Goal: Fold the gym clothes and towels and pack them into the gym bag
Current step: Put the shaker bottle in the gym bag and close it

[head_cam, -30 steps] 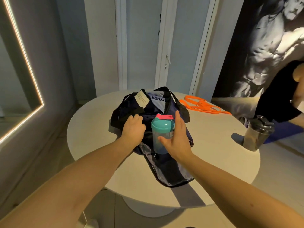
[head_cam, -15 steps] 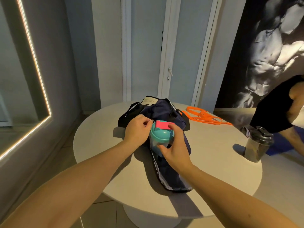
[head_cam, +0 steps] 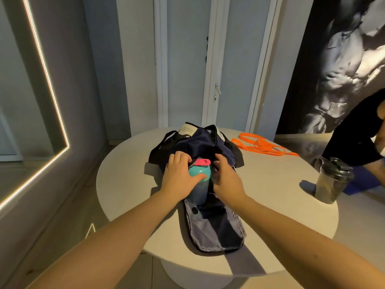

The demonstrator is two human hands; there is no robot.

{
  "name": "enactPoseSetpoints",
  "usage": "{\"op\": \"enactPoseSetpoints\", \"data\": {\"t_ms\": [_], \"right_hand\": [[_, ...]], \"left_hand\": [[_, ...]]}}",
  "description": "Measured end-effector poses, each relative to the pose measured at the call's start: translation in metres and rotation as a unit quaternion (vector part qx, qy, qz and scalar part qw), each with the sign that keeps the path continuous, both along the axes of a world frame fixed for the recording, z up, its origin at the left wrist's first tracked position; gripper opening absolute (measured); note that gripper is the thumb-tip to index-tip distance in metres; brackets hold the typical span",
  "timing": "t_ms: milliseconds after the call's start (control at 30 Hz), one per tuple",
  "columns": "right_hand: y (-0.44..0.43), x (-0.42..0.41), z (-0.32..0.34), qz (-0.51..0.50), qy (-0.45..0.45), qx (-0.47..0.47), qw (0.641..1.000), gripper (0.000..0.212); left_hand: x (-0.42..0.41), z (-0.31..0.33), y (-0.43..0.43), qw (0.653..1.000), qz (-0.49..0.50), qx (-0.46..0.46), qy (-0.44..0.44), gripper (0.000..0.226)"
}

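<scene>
A dark navy gym bag (head_cam: 203,140) with black straps lies on a round white table (head_cam: 277,209), its grey-lined flap (head_cam: 216,232) spread open toward me. A clear bottle with a teal lid and pink cap (head_cam: 199,170) stands tilted in the bag's opening. My left hand (head_cam: 179,176) wraps the bottle's left side, thumb on the teal lid. To the right of the bottle, my right hand (head_cam: 226,178) pinches the dark bag edge. No clothes or towels are visible; the bag's inside is hidden.
Orange resistance bands (head_cam: 259,145) lie at the table's back right. A shaker bottle with a black lid (head_cam: 332,180) stands near the right edge. A person in a black shirt (head_cam: 354,134) is at the far right. A door and wall stand behind the table.
The bottle has sunk lower and tilted into the bag. My left hand moved from the bag edge onto the bottle, and my right hand let go of the bottle and took the bag edge.
</scene>
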State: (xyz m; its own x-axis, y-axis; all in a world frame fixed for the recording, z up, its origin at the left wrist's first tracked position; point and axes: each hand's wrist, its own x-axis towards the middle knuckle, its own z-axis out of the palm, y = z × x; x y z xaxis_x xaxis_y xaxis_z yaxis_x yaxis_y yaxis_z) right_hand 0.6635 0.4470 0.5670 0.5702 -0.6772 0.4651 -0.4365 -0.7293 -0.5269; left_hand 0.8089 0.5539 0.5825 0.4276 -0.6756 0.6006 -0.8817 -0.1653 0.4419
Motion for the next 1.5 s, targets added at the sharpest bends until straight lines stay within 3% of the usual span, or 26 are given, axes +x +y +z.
{"op": "enactPoseSetpoints", "data": {"t_ms": [100,233,333,433,633,767,900,1100,1200,1333,1500], "right_hand": [[-0.018,-0.004,0.004,-0.126,0.078,-0.092,0.985,0.038],[-0.034,0.009,0.005,-0.128,0.212,-0.2,0.948,0.03],[-0.04,0.018,0.017,-0.112,0.238,-0.267,0.927,0.019],[-0.043,0.015,0.041,-0.097,0.203,-0.234,0.946,0.022],[-0.032,-0.018,0.089,-0.077,0.005,-0.179,0.981,0.016],[-0.031,-0.038,0.054,-0.052,0.044,-0.149,0.986,0.016],[-0.021,-0.038,0.037,-0.07,0.002,-0.095,0.993,0.019],[-0.015,-0.031,0.023,-0.056,0.114,-0.089,0.988,0.019],[-0.015,-0.037,0.028,-0.054,0.093,-0.063,0.992,0.025],[-0.027,-0.07,0.026,-0.119,0.001,0.029,0.992,0.021],[-0.058,-0.145,0.015,-0.273,-0.127,0.126,0.945,0.021]], "left_hand": [[-0.007,-0.001,-0.001,1.0,0.026,-0.005,-0.011,0.061],[-0.018,-0.003,-0.002,0.998,0.055,0.002,-0.012,0.071],[-0.024,-0.004,-0.006,0.996,0.084,0.017,-0.009,0.077],[-0.025,0.0,-0.009,0.995,0.098,0.017,-0.006,0.076],[-0.012,0.008,-0.006,0.995,0.1,0.0,0.008,0.065],[-0.009,0.006,-0.004,0.993,0.117,0.013,0.015,0.065],[-0.009,0.002,-0.001,0.99,0.116,0.017,-0.073,0.044],[-0.003,0.006,0.001,0.989,0.129,0.023,-0.063,0.031],[-0.014,0.012,0.004,0.988,0.139,0.019,-0.061,0.032],[-0.052,0.016,-0.003,0.993,0.066,-0.027,-0.093,0.033],[-0.129,0.022,-0.053,0.996,-0.053,-0.02,-0.065,0.02]]}}
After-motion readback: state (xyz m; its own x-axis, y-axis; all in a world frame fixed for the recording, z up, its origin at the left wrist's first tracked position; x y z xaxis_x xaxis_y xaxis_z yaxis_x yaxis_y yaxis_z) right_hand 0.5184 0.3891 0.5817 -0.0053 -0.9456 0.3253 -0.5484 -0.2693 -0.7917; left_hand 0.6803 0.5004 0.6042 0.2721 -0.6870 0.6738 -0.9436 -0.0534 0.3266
